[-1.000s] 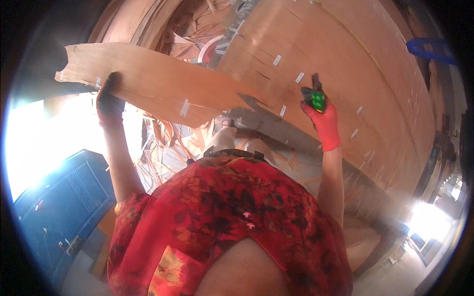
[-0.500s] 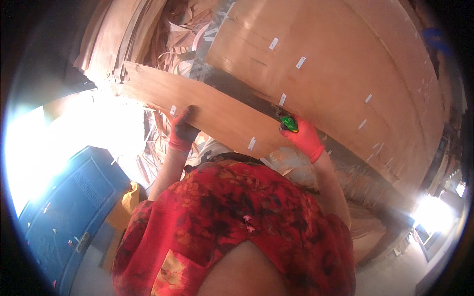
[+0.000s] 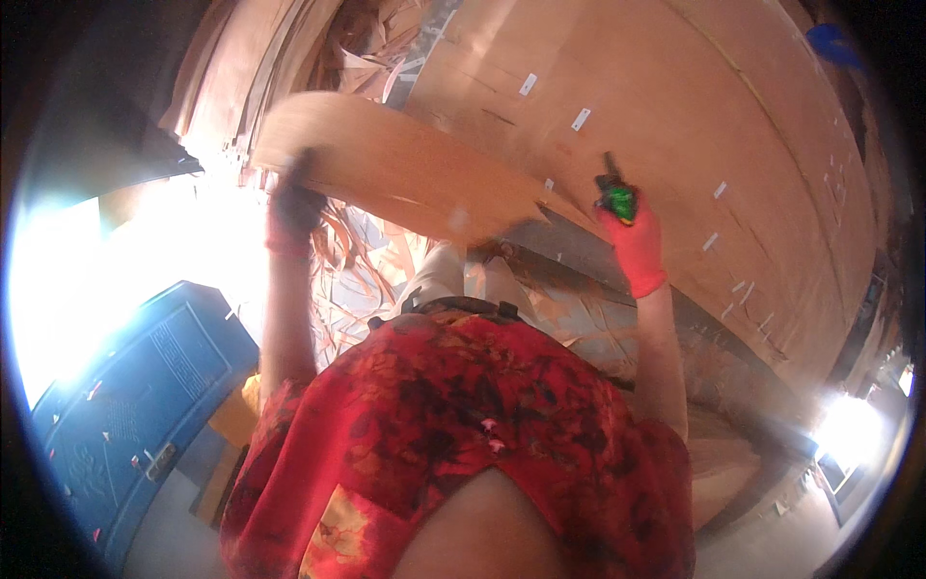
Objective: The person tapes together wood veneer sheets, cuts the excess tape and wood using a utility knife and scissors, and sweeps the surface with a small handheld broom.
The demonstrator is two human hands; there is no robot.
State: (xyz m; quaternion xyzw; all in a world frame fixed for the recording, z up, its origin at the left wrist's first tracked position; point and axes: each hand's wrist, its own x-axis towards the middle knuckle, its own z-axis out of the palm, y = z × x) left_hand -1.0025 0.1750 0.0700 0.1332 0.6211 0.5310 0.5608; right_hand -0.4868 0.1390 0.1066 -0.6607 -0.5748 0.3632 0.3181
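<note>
Brown wood strip (image 3: 415,169), blurred, held by my left hand (image 3: 301,201), its right end near the larger wood sheet (image 3: 666,116), my right hand (image 3: 635,239) wrapped round a green-handled tool (image 3: 622,202) over that sheet.

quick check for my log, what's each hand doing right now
Left hand: closed on a thin wood sheet.
Right hand: closed around a green-handled tool.

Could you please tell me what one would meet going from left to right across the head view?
Large blue panel-like object → gloved left hand holding a thin wood sheet that extends mostly rightward → gloved right hand gripping a green-handled tool → small blue item near the upper right rim.
</note>
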